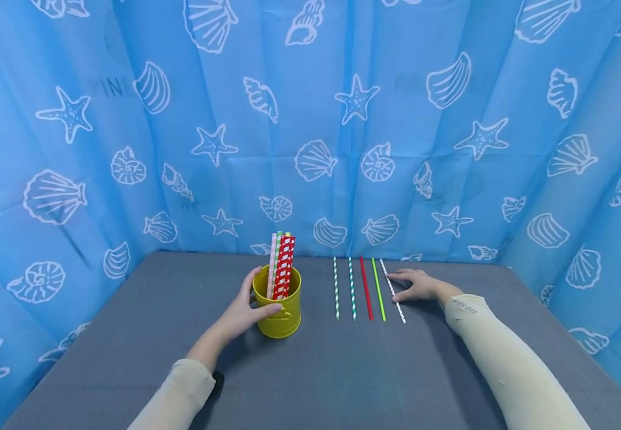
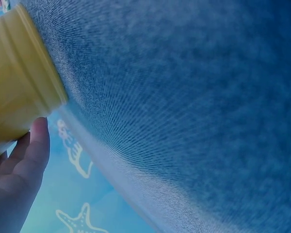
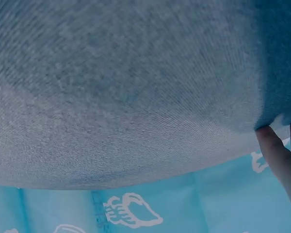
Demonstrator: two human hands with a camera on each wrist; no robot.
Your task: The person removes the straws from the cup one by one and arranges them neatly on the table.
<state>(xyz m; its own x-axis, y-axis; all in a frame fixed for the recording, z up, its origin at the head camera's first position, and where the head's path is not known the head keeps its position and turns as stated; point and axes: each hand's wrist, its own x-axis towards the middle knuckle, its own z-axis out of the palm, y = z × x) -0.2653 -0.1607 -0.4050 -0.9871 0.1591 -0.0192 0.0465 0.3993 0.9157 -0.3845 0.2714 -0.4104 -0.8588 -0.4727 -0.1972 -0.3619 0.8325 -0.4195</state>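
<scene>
My left hand (image 1: 239,316) grips a small yellow bucket (image 1: 279,327) from its left side, thumb across the front by the handle loop and fingers round the far side. Paper straws (image 1: 283,269), red with white, pink and green striped ones, stand in the bucket, leaning together. In the left wrist view the bucket (image 2: 19,73) shows with the fingers along its side. On the table my right hand (image 1: 418,285) rests at a white patterned straw (image 1: 399,310), its fingertips and thumb touching the straw's right side. In the right wrist view only some fingers (image 3: 276,150) show.
Left of the white straw lie a lime green straw (image 1: 378,289), a red straw (image 1: 366,289) and two green-and-white striped straws (image 1: 352,289), roughly parallel with gaps between. The grey cloth-covered table (image 1: 310,382) ends at a blue seashell curtain (image 1: 310,119).
</scene>
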